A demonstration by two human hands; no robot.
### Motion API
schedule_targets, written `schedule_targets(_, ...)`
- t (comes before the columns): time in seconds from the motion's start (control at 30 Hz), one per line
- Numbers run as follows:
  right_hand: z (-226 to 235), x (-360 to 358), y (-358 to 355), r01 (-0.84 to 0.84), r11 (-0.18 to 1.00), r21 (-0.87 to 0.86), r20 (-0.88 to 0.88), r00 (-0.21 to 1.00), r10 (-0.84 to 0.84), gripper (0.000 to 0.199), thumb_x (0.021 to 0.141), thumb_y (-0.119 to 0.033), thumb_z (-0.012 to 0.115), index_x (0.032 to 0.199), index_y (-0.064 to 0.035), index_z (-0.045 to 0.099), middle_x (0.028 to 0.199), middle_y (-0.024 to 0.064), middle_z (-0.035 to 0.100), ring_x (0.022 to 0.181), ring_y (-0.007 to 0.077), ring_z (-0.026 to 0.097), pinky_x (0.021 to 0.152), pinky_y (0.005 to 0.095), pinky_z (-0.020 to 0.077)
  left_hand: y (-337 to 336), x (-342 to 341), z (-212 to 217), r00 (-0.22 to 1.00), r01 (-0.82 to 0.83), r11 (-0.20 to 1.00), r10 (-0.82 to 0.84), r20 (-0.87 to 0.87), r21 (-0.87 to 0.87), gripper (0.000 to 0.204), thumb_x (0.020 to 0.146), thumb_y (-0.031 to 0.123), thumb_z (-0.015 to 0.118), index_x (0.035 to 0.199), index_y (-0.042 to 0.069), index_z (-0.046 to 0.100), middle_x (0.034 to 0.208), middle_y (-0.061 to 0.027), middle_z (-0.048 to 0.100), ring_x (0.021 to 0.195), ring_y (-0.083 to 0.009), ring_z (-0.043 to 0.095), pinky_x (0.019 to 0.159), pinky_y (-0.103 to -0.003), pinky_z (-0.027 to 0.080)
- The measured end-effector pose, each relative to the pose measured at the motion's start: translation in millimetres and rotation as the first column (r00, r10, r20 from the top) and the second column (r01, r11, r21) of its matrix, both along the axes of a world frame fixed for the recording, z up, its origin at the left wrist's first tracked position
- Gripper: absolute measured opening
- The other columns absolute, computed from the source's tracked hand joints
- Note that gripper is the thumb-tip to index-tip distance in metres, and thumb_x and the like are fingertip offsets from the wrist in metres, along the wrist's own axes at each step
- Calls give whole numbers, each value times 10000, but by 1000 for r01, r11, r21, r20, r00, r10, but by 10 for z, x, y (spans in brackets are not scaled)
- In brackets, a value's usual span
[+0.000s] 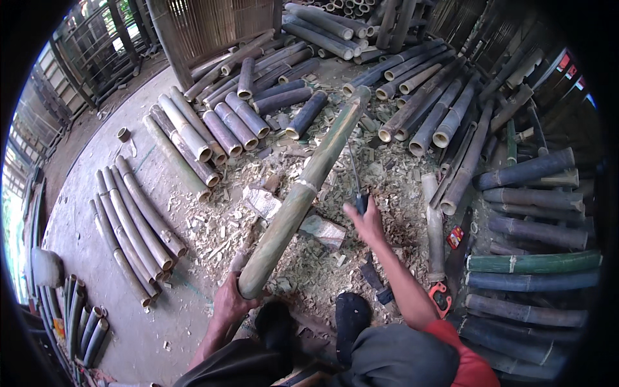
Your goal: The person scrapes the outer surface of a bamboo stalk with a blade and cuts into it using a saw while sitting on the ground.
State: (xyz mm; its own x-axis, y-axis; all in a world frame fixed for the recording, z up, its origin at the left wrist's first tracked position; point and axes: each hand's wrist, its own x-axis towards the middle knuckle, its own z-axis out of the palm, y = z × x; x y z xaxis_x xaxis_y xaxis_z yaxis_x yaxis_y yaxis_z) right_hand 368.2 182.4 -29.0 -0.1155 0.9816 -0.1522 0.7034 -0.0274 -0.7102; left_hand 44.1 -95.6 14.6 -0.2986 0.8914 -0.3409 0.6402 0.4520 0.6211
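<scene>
A long greenish-brown bamboo pole (291, 208) slants from near my feet up toward the far right. My left hand (229, 298) is closed around its near end, with the fingers partly hidden behind the pole. To the right of the pole, my right hand (367, 222) grips the black handle of a knife (362, 204). Its thin blade points away from me and looks edge-on, close beside the pole's right side. Below the pole lie two pale, rough blocks (324, 231) among heaped bamboo chips (219, 222).
Cut bamboo lengths (187, 132) lie in rows at left, beyond the chips and along the right (535, 261). An orange tool handle (440, 299), a dark strap-like piece (374, 278) and a red packet (455, 237) lie near my right arm. My dark-clad feet (352, 316) are close in front.
</scene>
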Motion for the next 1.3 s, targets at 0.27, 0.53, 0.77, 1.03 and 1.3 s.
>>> schedule_targets(0.27, -189, 4, -772, -178, 982, 60, -88, 979, 183, 641, 813, -208, 915, 1296, -13, 541, 1183, 192, 633, 1147, 370, 642, 978, 482, 531, 51, 7, -63, 1000, 2, 988, -4, -13, -158, 770, 627, 365, 940, 1230, -19, 653, 1012, -235, 751, 968, -400, 742, 877, -484, 580)
schedule_targets(0.53, -329, 73, -768, -200, 964, 175, -108, 969, 221, 646, 830, -131, 881, 1346, 25, 524, 1269, 273, 623, 1199, 459, 616, 1024, 510, 509, -689, -1, -2, 985, -67, 976, 97, 139, -206, 673, 567, 257, 952, 1117, -20, 679, 999, -224, 755, 938, -365, 743, 876, -460, 575)
schedule_targets(0.77, -287, 114, -880, -199, 912, 359, -58, 970, 235, 578, 807, -103, 903, 1281, -17, 584, 1153, 201, 689, 1066, 369, 710, 902, 451, 564, -878, -127, 94, 949, 21, 971, 56, 311, -240, 792, 604, 303, 970, 1251, 9, 621, 1144, -223, 734, 1044, -369, 724, 924, -456, 565)
schedule_targets(1.03, -152, 211, -252, -85, 977, 193, -148, 982, 115, 433, 943, -429, 805, 1070, -75, 590, 892, 57, 645, 801, 230, 651, 709, 420, 539, -599, -65, -34, 943, -65, 984, 114, 312, -163, 847, 619, 329, 976, 1307, 24, 588, 1203, -216, 717, 1088, -378, 709, 946, -459, 559)
schedule_targets(1.3, 96, 36, 1233, -348, 916, 200, 329, 905, 271, 501, 1087, -530, 509, 1178, -38, 536, 952, 255, 714, 804, 453, 721, 676, 566, 554, 96, 601, -116, 949, -218, 971, 186, -255, -100, 794, 670, 351, 937, 1316, 93, 555, 1160, -165, 675, 1099, -403, 669, 925, -514, 528)
